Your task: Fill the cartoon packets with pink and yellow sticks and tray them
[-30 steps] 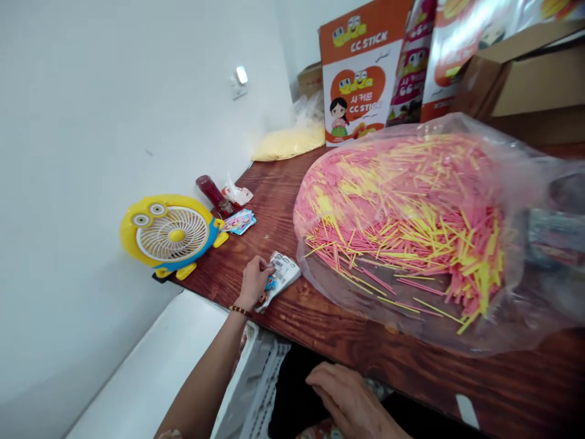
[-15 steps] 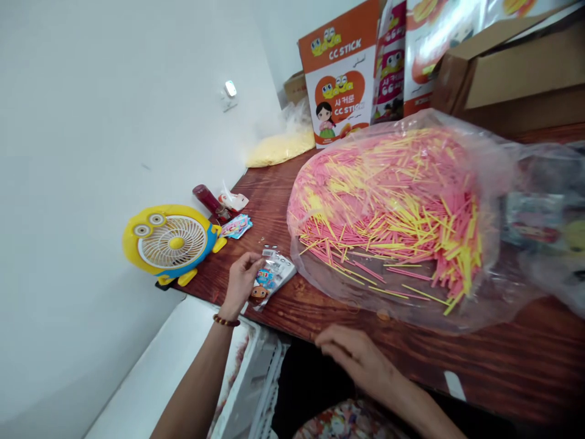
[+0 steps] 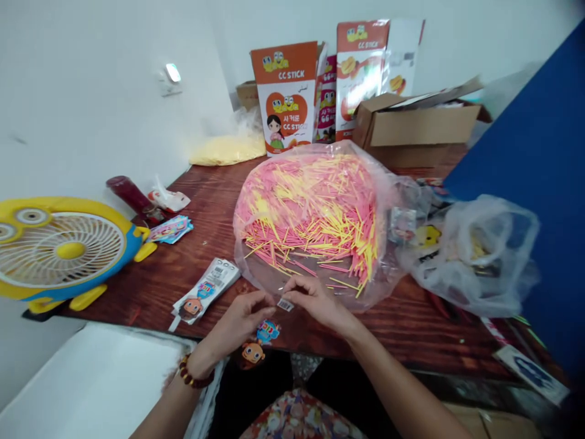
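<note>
Between my hands, over the table's front edge, is a small clear printed bag (image 3: 267,332) with a cartoon face and a barcode. My left hand (image 3: 242,320), with a beaded bracelet on its wrist, pinches the bag's upper left side. My right hand (image 3: 317,302) pinches the same bag at its top corner, by the barcode. Left of my hands a stack of matching printed bags (image 3: 205,289) lies on the table. Just beyond my hands rests a large open plastic bag (image 3: 292,277) full of thin pink and yellow sticks (image 3: 315,225).
A yellow and blue fan (image 3: 70,250) stands at the left, near a dark red bottle (image 3: 132,195) and colourful packets (image 3: 171,228). Printed cartons (image 3: 286,97) and an open cardboard box (image 3: 411,128) line the back. Crumpled plastic bags (image 3: 479,250) lie right, beside a blue panel (image 3: 530,164).
My left hand has moved right from the stack, bringing one printed bag with it. My right hand has come up and now grips that bag too. The view has turned right.
</note>
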Demonstrator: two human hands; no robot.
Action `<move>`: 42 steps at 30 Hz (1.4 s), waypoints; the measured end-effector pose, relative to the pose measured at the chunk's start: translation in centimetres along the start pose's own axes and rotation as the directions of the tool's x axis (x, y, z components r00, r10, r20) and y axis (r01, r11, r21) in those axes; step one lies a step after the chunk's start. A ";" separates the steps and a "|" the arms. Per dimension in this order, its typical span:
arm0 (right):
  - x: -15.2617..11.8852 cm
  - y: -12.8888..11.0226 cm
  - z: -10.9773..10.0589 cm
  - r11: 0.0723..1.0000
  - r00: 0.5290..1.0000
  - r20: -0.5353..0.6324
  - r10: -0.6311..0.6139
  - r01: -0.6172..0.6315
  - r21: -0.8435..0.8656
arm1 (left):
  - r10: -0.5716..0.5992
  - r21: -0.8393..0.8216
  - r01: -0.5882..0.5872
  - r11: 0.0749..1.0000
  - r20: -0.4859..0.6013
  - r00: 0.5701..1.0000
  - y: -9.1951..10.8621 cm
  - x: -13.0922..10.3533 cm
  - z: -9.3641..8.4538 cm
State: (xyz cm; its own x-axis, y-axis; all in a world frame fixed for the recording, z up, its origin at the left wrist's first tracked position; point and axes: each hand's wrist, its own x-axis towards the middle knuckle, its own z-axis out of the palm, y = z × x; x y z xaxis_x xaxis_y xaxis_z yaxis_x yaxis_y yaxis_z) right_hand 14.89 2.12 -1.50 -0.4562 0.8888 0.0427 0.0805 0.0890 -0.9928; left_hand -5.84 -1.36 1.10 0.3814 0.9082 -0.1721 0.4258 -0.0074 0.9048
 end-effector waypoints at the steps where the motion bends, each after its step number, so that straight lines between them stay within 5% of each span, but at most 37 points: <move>1: -0.4 -0.1 -0.1 0.999 1.000 -0.013 -0.004 0.003 -0.032 | -0.013 0.001 0.013 1.000 -0.002 1.000 -0.1 0.1 0.3; 7: -1.7 -0.1 -0.9 0.992 1.000 -0.029 0.010 -0.013 -0.127 | -0.056 0.012 0.057 0.998 -0.071 0.996 0.0 0.2 2.2; 15: -2.7 0.5 -1.7 0.959 0.998 0.060 0.016 0.001 -0.284 | -0.029 0.067 0.028 0.997 0.018 0.999 -0.7 -0.1 3.4; 19: -2.0 1.3 -5.3 0.920 0.999 -0.031 -0.020 0.007 -0.392 | -0.022 0.057 0.023 0.998 -0.015 1.000 -1.1 -0.7 3.5; 21: -1.4 1.8 -8.7 0.816 0.986 -0.147 -0.082 -0.018 -0.578 | -0.010 0.069 0.013 0.998 -0.047 0.999 -1.4 -1.3 3.6; 24: -0.8 2.3 -14.5 0.440 0.963 -0.249 -0.104 -0.180 -0.880 | -0.005 0.078 0.012 0.997 -0.080 0.997 -2.3 -2.2 4.1; 27: -0.5 2.3 -18.6 0.027 0.973 -0.227 -0.050 -0.226 -0.974 | -0.011 0.061 0.017 0.998 -0.095 0.995 -3.0 -2.8 4.8; 29: -0.2 2.2 -19.9 -0.116 0.986 -0.161 -0.028 -0.164 -0.980 | -0.015 0.059 0.021 0.998 -0.101 0.995 -3.1 -2.8 5.1; 36: 1.2 2.4 -20.9 -0.243 0.995 -0.062 -0.074 -0.078 -0.967 | -0.002 0.068 0.008 0.998 -0.088 0.996 -2.4 -2.3 5.5; 42: 1.4 3.3 -22.1 -0.202 0.992 0.039 -0.118 0.014 -0.979 | -0.018 0.062 0.023 0.998 -0.083 0.996 -2.5 -2.5 5.9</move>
State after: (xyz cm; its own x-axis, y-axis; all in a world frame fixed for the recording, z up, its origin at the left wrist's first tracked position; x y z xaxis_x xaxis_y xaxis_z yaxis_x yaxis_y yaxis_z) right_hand 34.08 13.59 -2.24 -0.4964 0.8542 0.1550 0.8451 0.4347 0.3112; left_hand -2.98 -6.08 -3.07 0.3041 0.9399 -0.1556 0.4843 -0.0119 0.8748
